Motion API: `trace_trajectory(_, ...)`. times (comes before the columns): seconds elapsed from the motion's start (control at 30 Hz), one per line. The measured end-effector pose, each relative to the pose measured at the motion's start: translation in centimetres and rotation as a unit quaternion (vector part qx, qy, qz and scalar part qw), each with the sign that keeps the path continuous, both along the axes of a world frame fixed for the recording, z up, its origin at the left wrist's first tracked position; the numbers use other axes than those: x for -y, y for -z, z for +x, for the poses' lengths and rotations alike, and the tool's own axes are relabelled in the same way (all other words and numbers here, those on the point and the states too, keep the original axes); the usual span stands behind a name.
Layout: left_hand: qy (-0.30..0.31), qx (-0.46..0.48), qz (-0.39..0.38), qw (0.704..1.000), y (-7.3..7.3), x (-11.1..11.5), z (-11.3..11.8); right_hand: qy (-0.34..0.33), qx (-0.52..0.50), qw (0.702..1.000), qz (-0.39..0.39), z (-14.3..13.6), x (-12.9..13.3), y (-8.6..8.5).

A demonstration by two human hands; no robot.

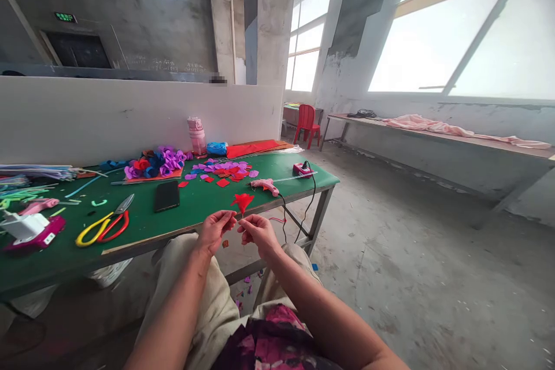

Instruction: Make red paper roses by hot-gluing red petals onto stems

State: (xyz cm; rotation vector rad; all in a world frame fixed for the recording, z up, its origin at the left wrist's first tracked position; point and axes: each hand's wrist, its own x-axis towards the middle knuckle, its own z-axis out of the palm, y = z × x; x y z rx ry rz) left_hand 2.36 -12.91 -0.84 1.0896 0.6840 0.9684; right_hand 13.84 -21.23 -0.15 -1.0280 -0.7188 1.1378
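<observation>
A small red paper flower (pixel 243 202) points upward just off the table's front edge. Its base sits between the thumb and fingers of my right hand (pixel 260 234). Close beside it on the left, my left hand (pixel 215 230) is closed in a pinch, its fingertips by the flower's base. Whatever those fingertips hold is too small to make out. Beyond my hands lies a pink glue gun (pixel 265 186) on the green table (pixel 203 199). Red and purple cut petals (pixel 232 172) are scattered behind it.
Scissors (pixel 108 222), a black phone (pixel 167 195) and purple, red and blue flowers (pixel 158 162) lie to the left. A power socket (pixel 302 169) with a black cord sits near the right end. Behind stand a pink bottle (pixel 196 136) and a white partition (pixel 108 118).
</observation>
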Motion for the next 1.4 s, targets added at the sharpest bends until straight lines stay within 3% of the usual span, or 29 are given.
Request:
trace_trajectory(0.23,-0.02,-0.025,0.04,0.999,0.0,0.2,0.0,0.067,0.096,0.992,0.045,-0.1,-0.4,1.4)
trace_trajectory(0.43,0.059,-0.013,0.093,0.994,-0.5,0.8,0.1,0.047,0.113,0.99,0.068,-0.2,-0.7,2.3)
trace_trajectory(0.53,0.066,-0.013,0.11,0.992,-0.5,0.9,0.1,0.039,0.115,0.99,0.069,-0.1,-0.7,2.6)
trace_trajectory(0.77,0.036,-0.061,0.133,0.989,-0.7,1.3,0.3,0.03,0.131,0.988,0.081,0.3,-0.9,3.7)
trace_trajectory(0.9,-0.022,-0.088,0.174,0.981,-0.2,1.2,0.5,0.03,0.133,0.988,0.075,0.6,-1.0,4.1)
trace_trajectory(1.1,-0.114,-0.15,0.246,0.951,0.0,1.0,0.6,0.059,0.116,0.99,0.059,1.0,0.2,2.2)
trace_trajectory(1.27,-0.209,-0.173,0.254,0.928,-0.3,1.2,0.8,-0.028,-0.026,0.997,0.066,0.3,1.3,-0.1)
trace_trajectory(1.4,-0.217,-0.141,0.259,0.931,-0.3,1.5,0.9,-0.074,-0.082,0.993,0.039,-0.4,1.4,-0.7)
